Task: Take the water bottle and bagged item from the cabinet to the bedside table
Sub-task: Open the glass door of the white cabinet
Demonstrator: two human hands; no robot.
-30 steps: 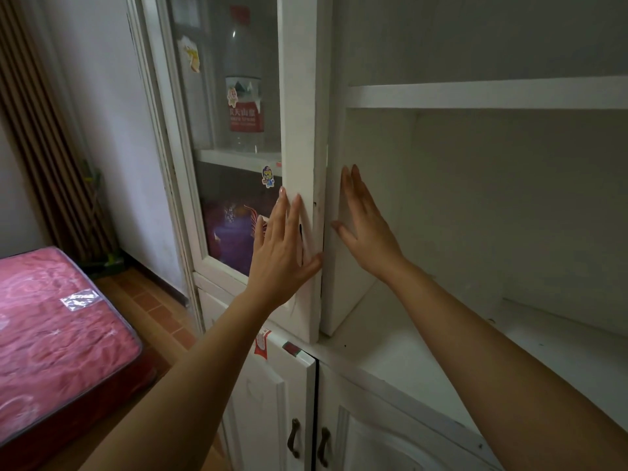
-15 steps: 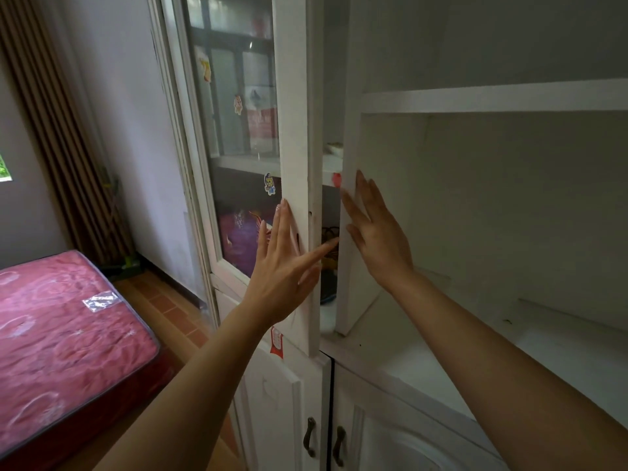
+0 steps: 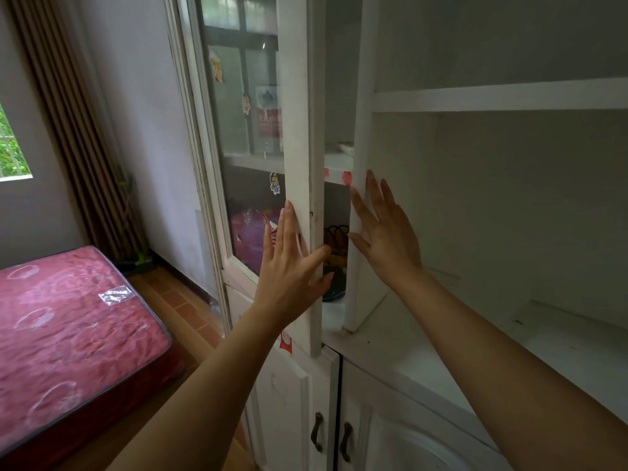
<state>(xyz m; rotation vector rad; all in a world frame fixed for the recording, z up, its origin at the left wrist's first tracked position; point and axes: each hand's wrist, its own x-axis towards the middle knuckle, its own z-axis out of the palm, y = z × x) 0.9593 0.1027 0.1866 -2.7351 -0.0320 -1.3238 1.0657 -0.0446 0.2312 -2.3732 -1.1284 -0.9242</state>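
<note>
White-painted wood frames everything in the head view, the only one I have. My left hand (image 3: 289,263), fingers spread and flat, presses on the stile of the glass-paned white cabinet door (image 3: 300,164); its thumb hooks round the door's free edge. My right hand (image 3: 384,232), equally open, lies flat against the white upright partition (image 3: 356,198) that divides the glazed compartment from the bare open white shelves (image 3: 492,96). Neither hand holds anything. A narrow gap stands between door edge and partition.

Through the glass, on the upper inner shelf, I make out the clear plastic water bottle with a red label (image 3: 270,117), partly hidden by the stile and by window reflections. Below it, on the lower level, sits a purple, glossy bagged item (image 3: 249,232). Some dark and yellow cords (image 3: 334,239) show in the gap; what they belong to I cannot tell. No bedside table is in view; a red quilted mattress in clear plastic wrap (image 3: 74,334) lies at lower left.

I judge the step in hand to be opening the door. To do it well I would pull with the thumb side of the left hand at the free edge, brace lightly on the partition with the right, and swing the door wide before reaching, keeping clear of the cords.
</note>
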